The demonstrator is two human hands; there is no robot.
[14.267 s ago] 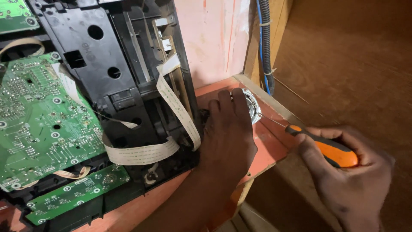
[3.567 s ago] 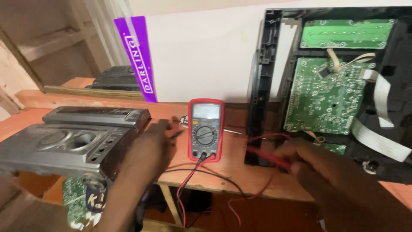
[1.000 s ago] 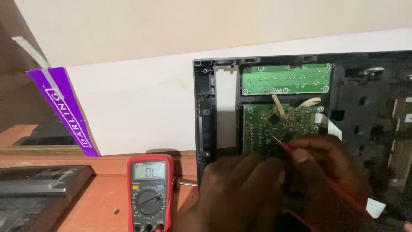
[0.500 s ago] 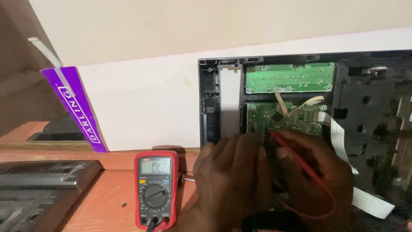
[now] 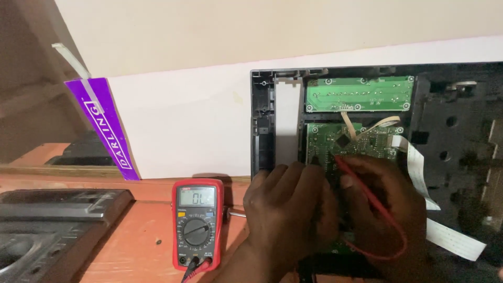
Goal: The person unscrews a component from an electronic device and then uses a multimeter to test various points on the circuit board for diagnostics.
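Left hand (image 5: 291, 209) pressed against lower green board (image 5: 361, 144), fingertips on its left part; whatever it holds is hidden. Right hand (image 5: 385, 207) beside it, gripping red probe (image 5: 361, 181), tip on the board near a black chip. Red lead (image 5: 390, 246) loops below the right hand. Boards sit in an upright black chassis (image 5: 453, 157); upper green board (image 5: 359, 94) above, white ribbon cable (image 5: 435, 220) at right. Red multimeter (image 5: 197, 222) lies on the orange table (image 5: 141, 246), left of the hands, display lit.

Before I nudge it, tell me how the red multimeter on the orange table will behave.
The red multimeter lies flat, so it probably slides rather than tips. Its rubbery-looking casing likely grips the orange table. The leads plugged into its lower edge may tug it back.
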